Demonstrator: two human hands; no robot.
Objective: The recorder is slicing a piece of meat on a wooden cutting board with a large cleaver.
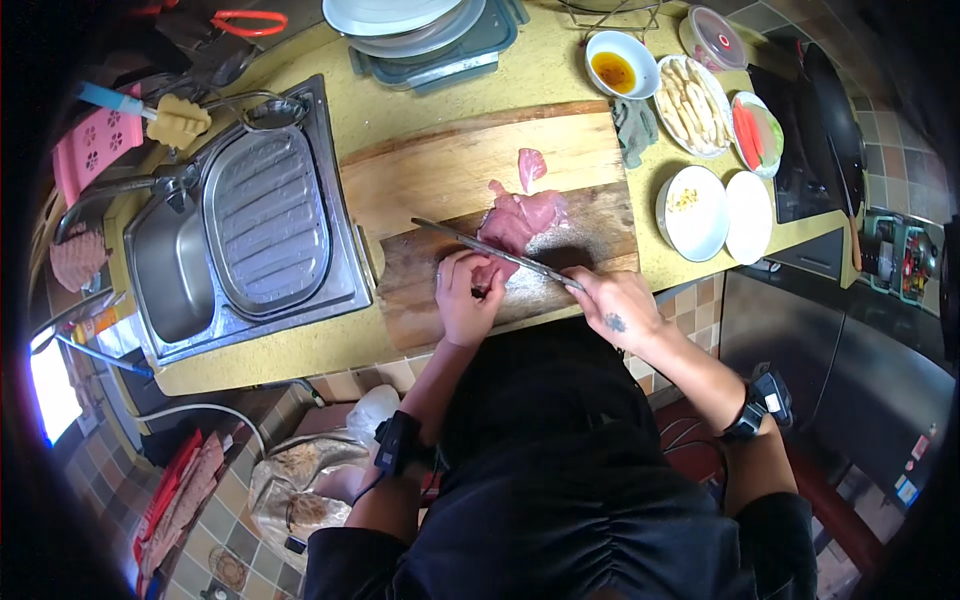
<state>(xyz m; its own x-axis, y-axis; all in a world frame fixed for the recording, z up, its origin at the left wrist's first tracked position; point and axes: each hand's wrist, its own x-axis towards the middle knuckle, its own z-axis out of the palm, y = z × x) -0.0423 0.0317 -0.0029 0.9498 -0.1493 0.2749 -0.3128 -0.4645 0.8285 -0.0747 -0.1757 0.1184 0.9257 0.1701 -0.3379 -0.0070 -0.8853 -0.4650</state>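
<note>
My right hand (pixel 616 304) grips the handle of a kitchen knife (pixel 487 249), seen almost edge-on, its tip pointing to the upper left. The blade lies across a piece of raw pink meat (pixel 508 227) on a wooden cutting board (pixel 427 176). On the near side of the blade, the bent fingers of my left hand (pixel 465 296) hold the meat's near end. Part of that end is hidden by the fingers. A thin meat slice (pixel 532 166) lies apart on the board's far half, with a smaller scrap just below it.
Left of the board is a steel sink (pixel 176 277) with a ridged drainer (pixel 270 225). To the right stand a bowl of brown sauce (pixel 613 73), a plate of pale strips (pixel 691 105), a plate of red and green vegetables (pixel 750 131), a white bowl (pixel 694 225) and a black wok (pixel 829 135).
</note>
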